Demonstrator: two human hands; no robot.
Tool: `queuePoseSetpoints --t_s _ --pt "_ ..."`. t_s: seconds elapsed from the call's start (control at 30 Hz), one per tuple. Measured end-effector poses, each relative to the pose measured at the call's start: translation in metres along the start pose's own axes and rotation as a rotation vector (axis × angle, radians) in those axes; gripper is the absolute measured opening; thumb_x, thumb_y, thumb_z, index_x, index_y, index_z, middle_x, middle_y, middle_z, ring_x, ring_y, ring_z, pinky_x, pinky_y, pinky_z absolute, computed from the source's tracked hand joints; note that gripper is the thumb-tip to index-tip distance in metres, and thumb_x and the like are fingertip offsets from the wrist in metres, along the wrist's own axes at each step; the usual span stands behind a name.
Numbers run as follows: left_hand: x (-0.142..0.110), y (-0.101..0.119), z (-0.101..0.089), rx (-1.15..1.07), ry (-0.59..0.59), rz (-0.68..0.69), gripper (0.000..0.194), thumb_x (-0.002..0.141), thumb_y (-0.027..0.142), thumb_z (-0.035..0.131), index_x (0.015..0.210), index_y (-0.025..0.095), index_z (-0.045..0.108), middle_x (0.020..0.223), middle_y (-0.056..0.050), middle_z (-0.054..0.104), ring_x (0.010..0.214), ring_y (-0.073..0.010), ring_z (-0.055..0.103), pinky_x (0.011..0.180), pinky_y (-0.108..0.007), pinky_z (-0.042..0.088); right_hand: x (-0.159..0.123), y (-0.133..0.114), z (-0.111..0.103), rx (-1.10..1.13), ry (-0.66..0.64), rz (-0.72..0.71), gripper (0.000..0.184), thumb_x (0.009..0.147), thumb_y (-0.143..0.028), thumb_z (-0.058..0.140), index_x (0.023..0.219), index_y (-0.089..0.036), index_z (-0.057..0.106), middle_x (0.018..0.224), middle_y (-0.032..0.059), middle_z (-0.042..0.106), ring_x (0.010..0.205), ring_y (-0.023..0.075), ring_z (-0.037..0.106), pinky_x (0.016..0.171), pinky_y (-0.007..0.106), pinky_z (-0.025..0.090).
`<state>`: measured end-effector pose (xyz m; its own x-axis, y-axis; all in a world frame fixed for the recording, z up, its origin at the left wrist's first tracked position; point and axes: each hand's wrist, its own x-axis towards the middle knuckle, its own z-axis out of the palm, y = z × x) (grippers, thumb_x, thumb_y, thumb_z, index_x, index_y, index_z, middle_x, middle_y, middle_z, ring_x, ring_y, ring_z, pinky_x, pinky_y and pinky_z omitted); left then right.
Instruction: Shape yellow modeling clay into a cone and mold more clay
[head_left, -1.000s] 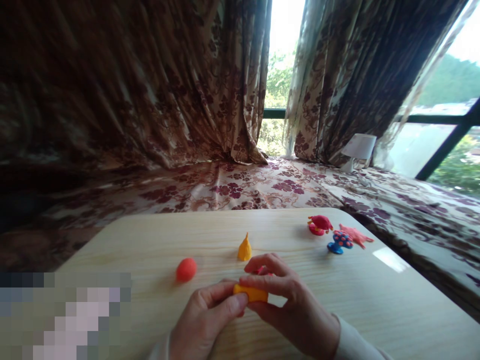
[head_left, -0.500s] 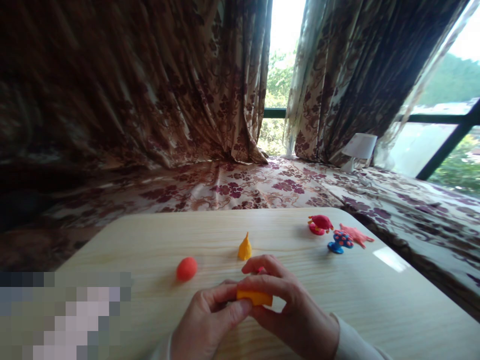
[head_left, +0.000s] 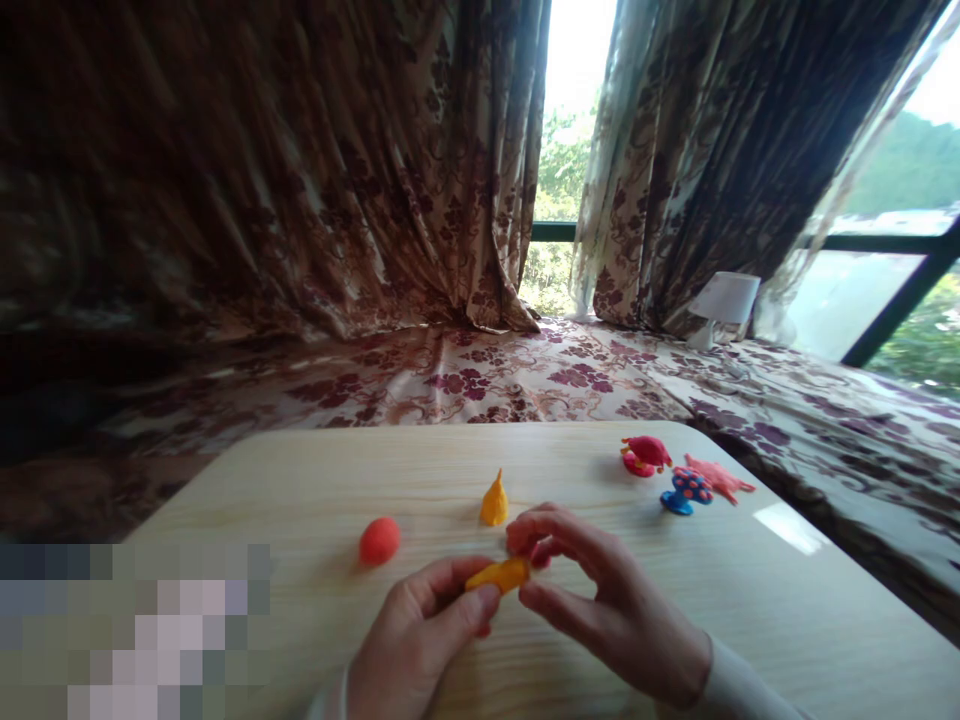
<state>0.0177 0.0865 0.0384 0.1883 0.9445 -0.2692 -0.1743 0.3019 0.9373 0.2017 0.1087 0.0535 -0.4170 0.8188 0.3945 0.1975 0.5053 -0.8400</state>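
Observation:
Pinched between the thumb and fingers of my left hand (head_left: 427, 625) is a yellow-orange lump of modelling clay (head_left: 504, 575), stretched lengthwise and tapering to the left. My right hand (head_left: 600, 590) is at the clay's right end, thumb and forefinger apart, with a gap between them. Behind its curled fingers shows a dark pink piece (head_left: 544, 552); whether it is held or lies on the table I cannot tell. A small red bit peeks out below my left thumb. Beyond my hands stands a yellow pointed clay drop (head_left: 494, 500), and a red-orange clay ball (head_left: 379, 541) lies to the left.
At the table's (head_left: 300, 490) far right are a red-pink clay figure on a round base (head_left: 645, 455), a blue mushroom shape with pink dots (head_left: 686, 490) and a flat pink clay piece (head_left: 721, 480). A white lamp (head_left: 726, 298) stands behind, on floral cloth by the curtains.
The fingers of my right hand have come off the yellow clay and spread apart. The clay has tilted and looks narrower at its left end. The view has shifted slightly.

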Motion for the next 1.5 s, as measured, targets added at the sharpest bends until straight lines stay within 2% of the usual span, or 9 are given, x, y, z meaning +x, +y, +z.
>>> queuePoseSetpoints --t_s 0.07,0.2,0.37,0.53,0.83,1.0,1.2,1.37,1.5 --pt "0.000 0.001 0.000 0.011 -0.025 0.002 0.034 0.066 0.040 0.075 0.091 0.017 0.073 0.081 -0.003 0.069 0.075 -0.0141 0.056 0.074 -0.024 0.044 0.003 -0.002 0.000 0.034 0.007 0.072 0.013 0.085 -0.024 0.059 0.095 -0.016 0.064 0.087 0.0053 0.066 0.078 0.0153 0.062 0.072 0.026 0.052" --pt "-0.002 0.007 0.002 0.105 -0.082 0.015 0.033 0.068 0.042 0.074 0.089 0.017 0.074 0.076 -0.002 0.066 0.075 -0.0140 0.054 0.073 -0.023 0.042 0.005 -0.004 0.002 0.057 0.008 0.090 0.015 0.086 -0.026 0.058 0.084 -0.014 0.068 0.082 0.0063 0.067 0.074 0.0153 0.064 0.068 0.024 0.053" --pt "-0.002 0.007 0.003 -0.111 -0.137 -0.085 0.030 0.065 0.043 0.075 0.074 0.014 0.073 0.066 -0.001 0.059 0.066 -0.0120 0.051 0.066 -0.024 0.043 0.003 -0.005 -0.003 0.115 -0.045 0.099 0.026 0.088 -0.034 0.057 0.103 -0.017 0.069 0.096 0.0078 0.068 0.088 0.0175 0.065 0.078 0.027 0.053" --pt "0.000 0.003 0.004 -0.300 -0.176 -0.143 0.027 0.060 0.036 0.079 0.072 0.013 0.073 0.070 -0.003 0.058 0.063 -0.0106 0.050 0.063 -0.024 0.046 0.003 -0.007 -0.008 0.149 -0.122 0.038 0.024 0.088 -0.033 0.059 0.103 -0.018 0.070 0.086 0.0051 0.066 0.079 0.0149 0.062 0.071 0.025 0.050" --pt "-0.003 0.001 0.003 -0.248 -0.182 -0.136 0.028 0.061 0.038 0.078 0.078 0.015 0.075 0.068 -0.002 0.060 0.068 -0.0130 0.053 0.068 -0.026 0.046 0.007 -0.009 -0.007 0.097 -0.142 0.035 0.028 0.093 -0.032 0.050 0.095 -0.017 0.073 0.079 0.0048 0.065 0.075 0.0148 0.061 0.072 0.027 0.050" --pt "-0.004 0.003 0.003 -0.073 -0.150 -0.059 0.028 0.064 0.036 0.077 0.083 0.016 0.074 0.075 -0.003 0.067 0.074 -0.0145 0.056 0.074 -0.026 0.043 0.002 -0.003 -0.006 0.032 0.006 0.037 0.026 0.093 -0.028 0.049 0.113 -0.021 0.064 0.094 0.0058 0.068 0.086 0.0164 0.063 0.078 0.029 0.053" --pt "-0.002 0.004 0.003 -0.079 -0.099 -0.043 0.030 0.062 0.037 0.079 0.083 0.016 0.073 0.076 -0.004 0.069 0.077 -0.0155 0.059 0.073 -0.025 0.044 -0.008 0.006 0.005 -0.200 -0.113 -0.130 0.092 0.066 -0.014 0.075 0.143 -0.028 0.028 0.137 0.0108 0.045 0.121 0.0250 0.048 0.099 0.036 0.044" --pt "-0.003 0.007 0.005 0.004 -0.093 0.019 0.026 0.067 0.039 0.075 0.081 0.017 0.073 0.072 -0.001 0.066 0.075 -0.0148 0.056 0.073 -0.024 0.044 -0.007 0.008 0.016 -0.258 -0.137 -0.152 0.073 0.069 -0.006 0.068 0.134 -0.027 0.041 0.129 0.0069 0.051 0.120 0.0208 0.049 0.101 0.032 0.042" --pt "-0.003 0.007 0.005 0.071 -0.088 0.023 0.027 0.071 0.043 0.070 0.074 0.016 0.072 0.069 0.000 0.064 0.076 -0.0161 0.054 0.075 -0.025 0.042 -0.007 0.008 0.018 -0.257 -0.124 -0.159 0.077 0.063 -0.005 0.073 0.131 -0.025 0.042 0.128 0.0066 0.051 0.120 0.0208 0.047 0.101 0.029 0.040"
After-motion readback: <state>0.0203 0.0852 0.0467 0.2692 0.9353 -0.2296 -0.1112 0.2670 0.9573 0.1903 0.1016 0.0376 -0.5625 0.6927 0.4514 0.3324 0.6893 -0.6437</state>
